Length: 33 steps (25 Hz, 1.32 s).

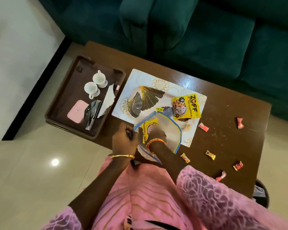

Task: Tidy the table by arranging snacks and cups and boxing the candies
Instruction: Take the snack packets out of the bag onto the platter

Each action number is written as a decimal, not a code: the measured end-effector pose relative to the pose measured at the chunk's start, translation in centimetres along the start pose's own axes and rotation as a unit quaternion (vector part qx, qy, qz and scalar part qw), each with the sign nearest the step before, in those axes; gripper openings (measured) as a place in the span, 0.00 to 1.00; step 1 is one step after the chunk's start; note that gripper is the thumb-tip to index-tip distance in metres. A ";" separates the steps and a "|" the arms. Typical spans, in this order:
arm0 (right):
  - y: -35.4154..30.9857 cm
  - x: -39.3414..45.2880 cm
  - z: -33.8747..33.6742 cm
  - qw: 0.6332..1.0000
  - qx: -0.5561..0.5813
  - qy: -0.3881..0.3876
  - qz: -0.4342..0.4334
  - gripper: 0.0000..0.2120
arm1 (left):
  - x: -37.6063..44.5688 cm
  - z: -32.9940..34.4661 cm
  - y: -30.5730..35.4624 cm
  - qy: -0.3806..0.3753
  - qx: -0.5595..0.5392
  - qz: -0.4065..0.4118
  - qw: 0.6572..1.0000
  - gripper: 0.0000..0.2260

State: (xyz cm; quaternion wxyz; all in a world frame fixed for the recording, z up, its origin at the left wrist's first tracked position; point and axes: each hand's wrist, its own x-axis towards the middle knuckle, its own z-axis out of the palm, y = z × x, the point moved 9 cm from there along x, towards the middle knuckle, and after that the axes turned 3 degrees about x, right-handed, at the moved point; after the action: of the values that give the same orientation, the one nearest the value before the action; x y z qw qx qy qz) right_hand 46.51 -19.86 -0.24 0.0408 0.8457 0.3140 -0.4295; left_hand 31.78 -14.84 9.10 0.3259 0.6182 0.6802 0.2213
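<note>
Left hand [125, 137] curling at lower centre, pinching the blue-edged mouth of a clear plastic zip bag [165, 135]. Right hand [157, 134] reaching inside that bag, fingers clamping a yellow snack packet [148, 128]. Lying on the white floral placemat [140, 80] at centre, a second yellow pouch [186, 107] reading "ZOFF SOYA CHUNKS", price tag "79.00". Resting in a brown tray [60, 103] at left, two white cups [95, 84]. Scattering across the brown table [231, 138] at right, red wrapped candies [203, 127].

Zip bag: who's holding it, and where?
Left hand pinches the zip bag at its blue-edged mouth. Right hand is inside it on a yellow packet; grip unclear.
</note>
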 end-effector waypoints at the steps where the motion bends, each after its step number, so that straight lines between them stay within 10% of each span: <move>1: 0.4 0.7 0.5 0.999 0.014 0.013 0.029 0.32 | -0.1 -0.2 -0.4 0.002 -0.006 -0.003 1.000 0.06; 17: 0.8 -6.1 -5.9 0.949 0.266 0.160 -0.060 0.15 | 0.8 0.7 -2.6 -0.062 0.020 -0.145 0.987 0.08; 26: 5.9 -8.2 -6.7 0.612 0.787 0.024 -0.069 0.27 | -0.1 2.8 -1.8 -0.138 -0.047 -0.274 0.951 0.15; 33: 5.1 -7.9 -2.0 0.673 0.739 -0.021 -0.026 0.20 | -2.8 2.0 -0.9 -0.002 -0.132 -0.344 0.930 0.18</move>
State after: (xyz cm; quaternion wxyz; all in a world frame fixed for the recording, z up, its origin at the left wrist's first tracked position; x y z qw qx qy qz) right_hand 47.31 -27.17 5.92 -0.6024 0.5817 -0.0851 -0.5399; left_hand 32.69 -17.89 7.55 0.4618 0.2985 0.8151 0.1824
